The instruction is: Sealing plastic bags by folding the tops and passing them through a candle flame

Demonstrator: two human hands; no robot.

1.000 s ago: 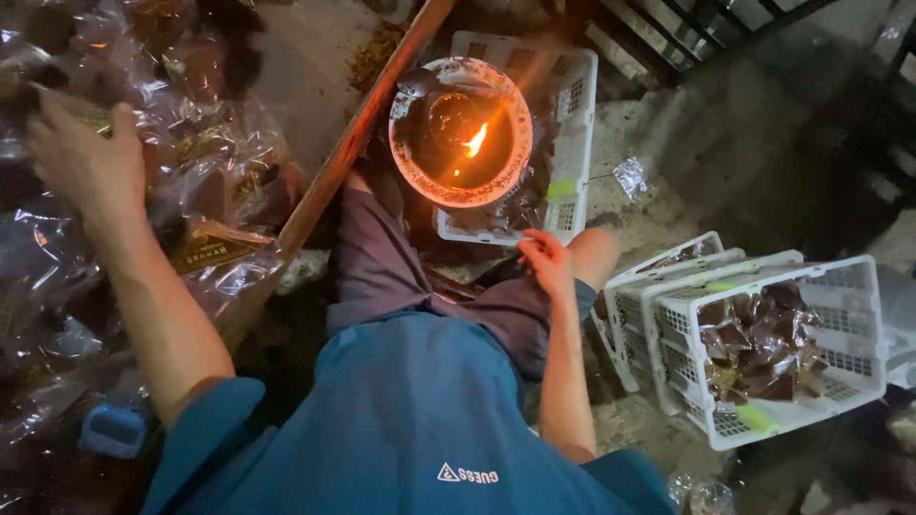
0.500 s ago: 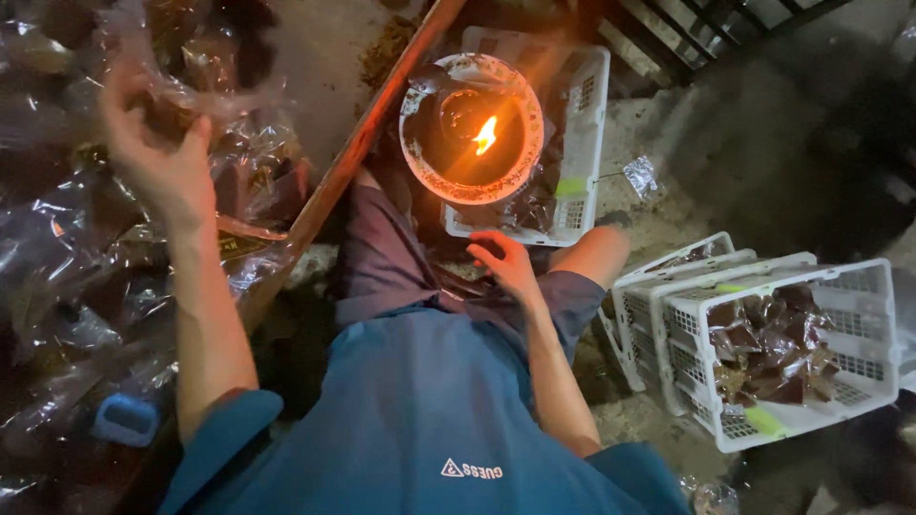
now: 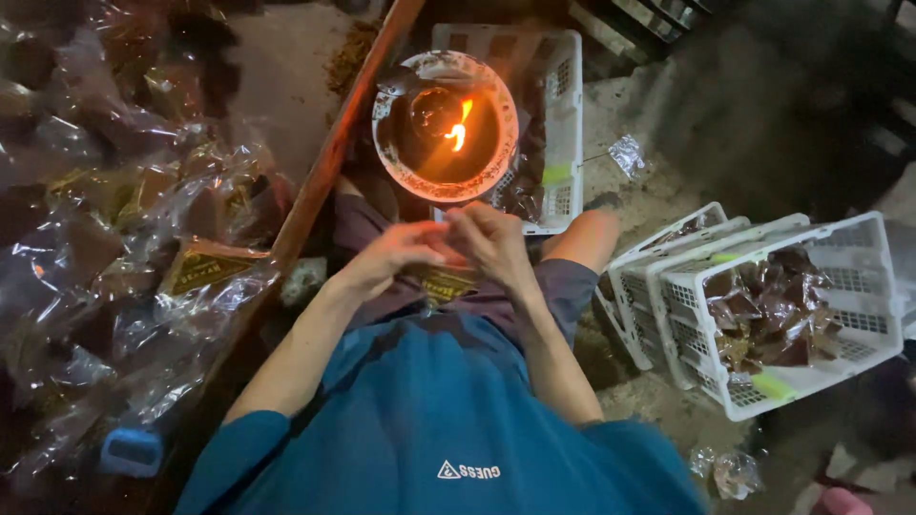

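Head view: heap of clear packets [image 3: 143, 248] at far left within reach. Left hand [image 3: 396, 253] and right hand [image 3: 496, 243], each grip pinching a small packet [image 3: 444, 283] over the lap, just below the burning oil lamp [image 3: 446, 124]. Filled white baskets [image 3: 782, 315] at right.

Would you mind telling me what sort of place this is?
Probably an informal floor-level packing spot: a flame burns in a bowl, filled clear packets pile on one side, white baskets sit on rough ground.

A rough, dim concrete floor [image 3: 668, 191] is lit by a flame in a round bowl [image 3: 445, 124]; white baskets [image 3: 792, 315] are stacked at right.
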